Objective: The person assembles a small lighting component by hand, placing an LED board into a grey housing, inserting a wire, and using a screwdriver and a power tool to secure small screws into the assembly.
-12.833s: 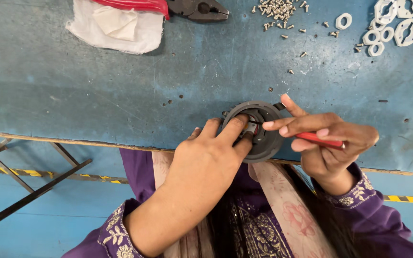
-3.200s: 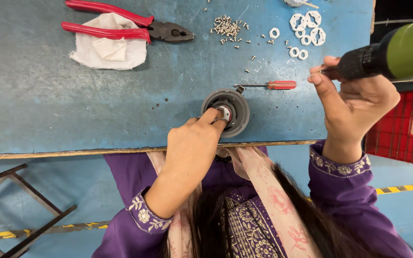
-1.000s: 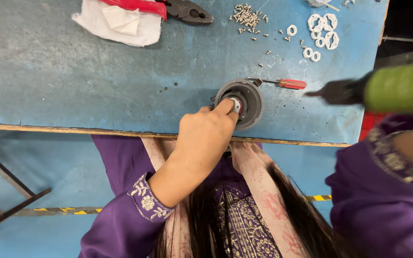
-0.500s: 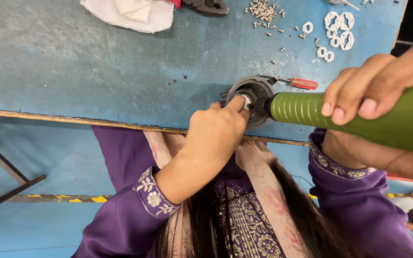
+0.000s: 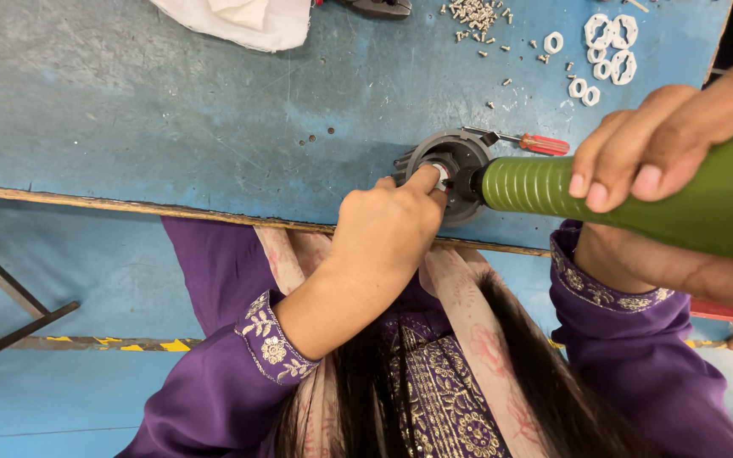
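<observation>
Left hand: the left hand (image 5: 383, 233) is curled, its fingers (image 5: 424, 180) pressed down on the middle of a round dark grey part (image 5: 450, 170); it steadies the part from above and does not grasp around it.
Right hand: the right hand (image 5: 663, 140) is closed around the body of a green power screwdriver (image 5: 638, 199), fingers draped over its top.
Power screwdriver: it lies nearly level over the near edge of the desk, its ribbed green nose and black tip pointing left into the centre of the round part, just beside the left fingertips.
Round part: it sits flat on the blue desk (image 5: 171, 119), close to the near edge and right of the middle; a small pale piece shows at its centre under the fingertips.
Red-handled screwdriver: a small hand screwdriver (image 5: 523, 141) lies just behind the round part, its shaft touching or nearly touching the rim, handle pointing right.
Screws: a heap of small silver screws (image 5: 477, 15) lies at the far edge, with a few scattered nearer.
White rings: a cluster of white plastic rings (image 5: 608, 51) lies toward the far right corner.
Cloth: a white cloth (image 5: 239, 19) lies at the far edge, left of the screws.
</observation>
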